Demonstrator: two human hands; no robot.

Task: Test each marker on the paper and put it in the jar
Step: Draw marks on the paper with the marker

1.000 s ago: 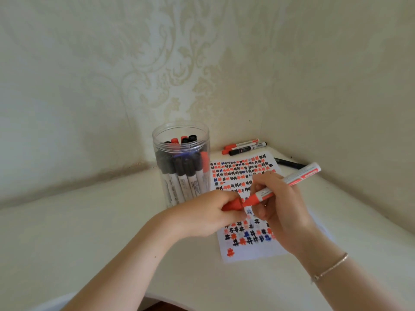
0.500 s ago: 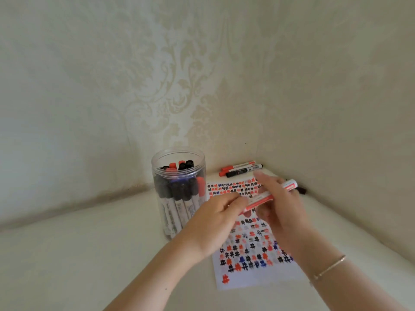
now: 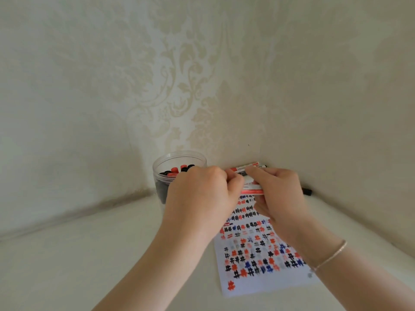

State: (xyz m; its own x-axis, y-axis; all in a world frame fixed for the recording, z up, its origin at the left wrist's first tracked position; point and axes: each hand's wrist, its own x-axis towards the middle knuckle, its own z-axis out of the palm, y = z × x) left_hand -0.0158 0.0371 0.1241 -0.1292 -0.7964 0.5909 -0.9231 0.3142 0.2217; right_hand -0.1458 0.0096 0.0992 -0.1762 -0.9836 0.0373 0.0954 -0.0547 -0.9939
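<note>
both hands on a red marker above the test sheet

the left hand [image 3: 199, 194] and the right hand [image 3: 279, 196] meet over the far end of the paper [image 3: 258, 254], each with its fingers curled round one end of a red and white marker [image 3: 252, 187]. the marker lies roughly level between them and is blurred, so whether its cap is on or off cannot be told. a thin bracelet [image 3: 330, 257] sits on the right wrist.

the paper lies flat on the pale table [image 3: 78, 254], covered in rows of small red, black and blue hash marks. the clear jar [image 3: 177, 160] stands upright just left of the paper, partly hidden behind the left hand, with red and black marker caps showing inside its rim.

past the hands, by the wall in the corner, a red marker at the wall [image 3: 244, 167] lies flat, with a dark one just beside it, mostly hidden. a black marker [image 3: 306, 191] lies by the right-hand wall, beyond the right hand.
</note>
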